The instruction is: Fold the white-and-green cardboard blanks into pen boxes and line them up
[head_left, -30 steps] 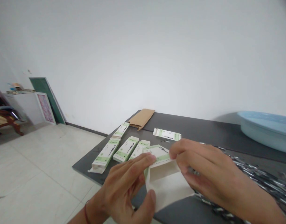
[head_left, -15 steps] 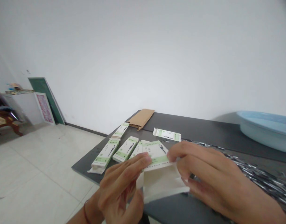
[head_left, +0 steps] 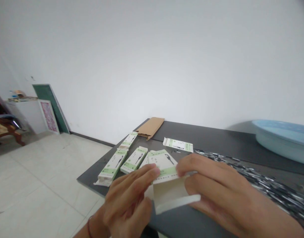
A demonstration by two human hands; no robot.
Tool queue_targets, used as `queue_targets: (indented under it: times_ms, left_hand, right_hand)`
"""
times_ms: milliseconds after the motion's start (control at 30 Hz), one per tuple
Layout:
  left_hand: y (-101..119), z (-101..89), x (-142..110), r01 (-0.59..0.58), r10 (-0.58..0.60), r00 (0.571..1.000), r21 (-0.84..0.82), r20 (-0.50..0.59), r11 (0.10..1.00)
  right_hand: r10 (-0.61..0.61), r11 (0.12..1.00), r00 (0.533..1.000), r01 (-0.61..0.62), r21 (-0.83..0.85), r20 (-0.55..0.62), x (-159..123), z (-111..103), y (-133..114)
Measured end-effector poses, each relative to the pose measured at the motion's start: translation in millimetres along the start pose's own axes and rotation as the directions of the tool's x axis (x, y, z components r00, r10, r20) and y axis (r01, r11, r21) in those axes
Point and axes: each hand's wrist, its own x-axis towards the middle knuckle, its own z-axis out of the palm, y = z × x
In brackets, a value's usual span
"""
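Both hands hold one small white-and-green cardboard box point(head_left: 166, 180) above the near edge of a dark table point(head_left: 216, 138). My left hand point(head_left: 128, 201) pinches its left end with the fingertips at the green band. My right hand point(head_left: 223, 195) grips its right end, fingers curled over the top. The box's open white end flap faces me. Several matching boxes point(head_left: 134, 159) lie flat in a row on the table's left corner, just beyond my hands. One more box point(head_left: 178, 144) lies further back.
A brown paper envelope point(head_left: 150, 127) lies at the table's far left edge. A pile of dark cables point(head_left: 266, 186) spreads across the right. A pale blue basin point(head_left: 283, 137) stands at the far right. Beyond the table lie tiled floor, framed boards against the wall and a wooden chair.
The box has been tipped flatter between my hands and its open end has narrowed. My left thumb has dropped away from under it. Both hands kept their hold.
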Motion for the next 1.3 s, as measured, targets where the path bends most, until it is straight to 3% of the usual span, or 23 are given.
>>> queue_targets:
  times_ms: [67,133,267,433,633,833,933,1033,1100,1300]
  left_hand:
    - [-5.0,-3.3,1.6,-0.087,0.087,0.996,-0.042,0.017,0.995]
    - [-6.9,-5.5,2.1,-0.101,0.102,0.995,-0.048,0.004,0.994]
    - [-3.7,-4.7,0.8,-0.058,0.059,0.998,-0.018,0.018,0.998]
    - [-3.3,-2.3,-1.8,-0.039,0.041,0.999,-0.064,0.028,0.997]
    - [-8.5,-0.9,-4.1,-0.028,0.031,0.999,-0.152,0.017,0.988]
    - [-6.7,2.8,0.9,0.024,-0.059,0.993,-0.313,-0.102,0.949]
    - [-5.9,0.5,0.9,0.043,-0.062,0.996,-0.257,-0.064,0.965]
    - [-7.5,-2.9,-1.7,-0.009,0.010,1.000,-0.114,0.012,0.993]
    - [-8.8,-4.1,-3.9,-0.039,0.039,0.999,-0.065,0.007,0.997]
    - [-10.2,-3.2,-11.5,-0.026,0.026,1.000,-0.113,0.004,0.993]
  right_hand:
    - [0.002,1.000,1.000,-0.002,-0.009,-0.031,-1.5,0.8,0.8]
    - [0.001,0.999,0.999,-0.003,-0.039,-0.050,-4.5,1.3,2.2]
    - [-0.012,0.996,1.000,0.010,-0.090,-0.018,-10.6,2.0,2.7]
    - [0.071,0.992,0.992,-0.081,-0.099,-0.101,-8.8,3.2,-9.1]
    - [0.125,0.988,0.990,-0.131,-0.083,-0.070,-8.4,3.7,-15.2]
    - [0.110,0.989,0.990,-0.117,-0.088,-0.085,-9.4,7.9,-13.7]
    - [0.142,0.985,0.985,-0.150,-0.085,-0.099,-8.2,9.9,-15.7]
    - [0.119,0.988,0.987,-0.128,-0.085,-0.107,-9.0,12.3,-16.2]
    - [0.102,0.990,0.989,-0.112,-0.089,-0.112,-10.7,13.6,-15.2]
    - [0.043,0.993,0.994,-0.053,-0.103,-0.095,-13.5,9.5,-12.4]
